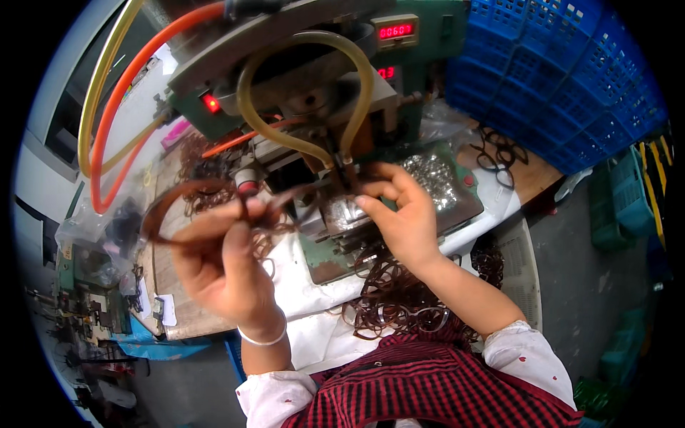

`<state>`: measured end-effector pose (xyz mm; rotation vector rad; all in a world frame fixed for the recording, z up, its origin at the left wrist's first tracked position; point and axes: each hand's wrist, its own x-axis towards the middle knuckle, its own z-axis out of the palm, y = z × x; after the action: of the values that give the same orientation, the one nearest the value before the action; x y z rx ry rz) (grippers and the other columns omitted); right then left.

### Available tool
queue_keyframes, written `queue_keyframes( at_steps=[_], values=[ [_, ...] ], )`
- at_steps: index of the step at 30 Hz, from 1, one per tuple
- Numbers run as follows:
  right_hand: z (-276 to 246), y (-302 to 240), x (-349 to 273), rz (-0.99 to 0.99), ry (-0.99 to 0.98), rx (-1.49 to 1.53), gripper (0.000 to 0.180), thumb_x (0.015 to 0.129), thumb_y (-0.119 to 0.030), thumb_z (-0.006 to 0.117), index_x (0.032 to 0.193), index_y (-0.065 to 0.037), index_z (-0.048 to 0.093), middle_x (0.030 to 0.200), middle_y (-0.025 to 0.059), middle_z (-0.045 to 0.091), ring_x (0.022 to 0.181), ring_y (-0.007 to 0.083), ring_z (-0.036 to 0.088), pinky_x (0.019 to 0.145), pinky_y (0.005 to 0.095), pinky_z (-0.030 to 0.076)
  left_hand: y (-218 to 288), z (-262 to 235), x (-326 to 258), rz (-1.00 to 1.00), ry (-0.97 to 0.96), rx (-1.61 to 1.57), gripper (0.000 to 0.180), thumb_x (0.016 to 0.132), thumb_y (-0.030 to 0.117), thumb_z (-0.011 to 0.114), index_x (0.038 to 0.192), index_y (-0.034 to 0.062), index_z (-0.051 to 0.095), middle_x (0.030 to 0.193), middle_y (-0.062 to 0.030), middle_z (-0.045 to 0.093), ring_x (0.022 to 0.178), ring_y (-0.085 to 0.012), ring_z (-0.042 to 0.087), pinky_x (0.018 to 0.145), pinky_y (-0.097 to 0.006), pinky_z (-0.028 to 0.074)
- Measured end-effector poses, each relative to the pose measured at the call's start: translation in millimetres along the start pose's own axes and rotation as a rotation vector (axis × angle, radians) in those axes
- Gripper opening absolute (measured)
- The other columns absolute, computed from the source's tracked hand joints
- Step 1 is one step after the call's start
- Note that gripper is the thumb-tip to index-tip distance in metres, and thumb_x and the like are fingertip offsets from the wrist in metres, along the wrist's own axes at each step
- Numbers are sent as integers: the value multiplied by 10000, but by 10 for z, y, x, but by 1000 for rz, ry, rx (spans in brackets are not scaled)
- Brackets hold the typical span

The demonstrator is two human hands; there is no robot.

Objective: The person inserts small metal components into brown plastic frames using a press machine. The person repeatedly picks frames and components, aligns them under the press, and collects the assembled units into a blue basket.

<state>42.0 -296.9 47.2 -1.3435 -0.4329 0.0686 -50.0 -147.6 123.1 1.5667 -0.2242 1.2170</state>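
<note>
Raised at the left, my left hand [232,267] is closed on a brown plastic eyeglass frame [168,203], blurred by motion, whose one rim loops out beyond the fingers. The frame stretches right toward the working head [342,175] of a green bench machine. At that head my right hand [408,217] has thumb and forefinger pinched together; whatever sits between the fingertips is too small to make out. Just beyond the right hand, many small shiny metal parts [434,178] lie in a green tray [467,207] on the machine's base.
Brown eyeglass frames [399,292] are heaped at my lap, and more [503,155] lie at the right. Another pile [200,160] sits behind my left hand. Orange [114,114] and yellowish hoses [246,78] loop over the workspace. Blue crates [556,78] stand at the back right.
</note>
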Motion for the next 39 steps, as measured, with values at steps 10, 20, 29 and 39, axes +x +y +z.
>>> queue_keyframes(
  at_steps=[10, 20, 29, 39],
  values=[
    [73, -182, 60, 248, -7, 419, 478, 819, 68, 653, 1268, 82, 489, 955, 99, 686, 886, 129, 629, 843, 239, 483, -162, 6, 194, -65, 53, -41, 96, 949, 33, 577, 1026, -21, 556, 944, -167, 678, 785, -211, 687, 703, -304, 592],
    [77, -247, 43, 225, -3, 104, 493, 820, 33, 684, 1266, 84, 481, 989, 122, 698, 915, 137, 645, 835, 234, 487, 94, -2, -74, -110, 14, -8, 116, 943, 70, 570, 994, -23, 524, 932, -193, 651, 799, -238, 665, 731, -356, 589],
    [82, -131, 33, 183, -33, 312, 486, 874, 61, 607, 1323, 97, 425, 1048, 135, 692, 951, 127, 641, 864, 224, 483, -194, 29, 73, -63, 50, 86, 107, 954, 27, 557, 1043, -32, 541, 963, -188, 674, 862, -233, 683, 751, -340, 596],
    [22, -564, 91, 447, -106, 482, 387, 795, 65, 569, 1180, 102, 555, 987, 110, 682, 933, 164, 614, 889, 263, 440, -67, -5, -5, -61, -55, -51, 117, 940, 34, 579, 1026, -37, 545, 944, -199, 669, 803, -257, 680, 743, -357, 598]
  ],
)
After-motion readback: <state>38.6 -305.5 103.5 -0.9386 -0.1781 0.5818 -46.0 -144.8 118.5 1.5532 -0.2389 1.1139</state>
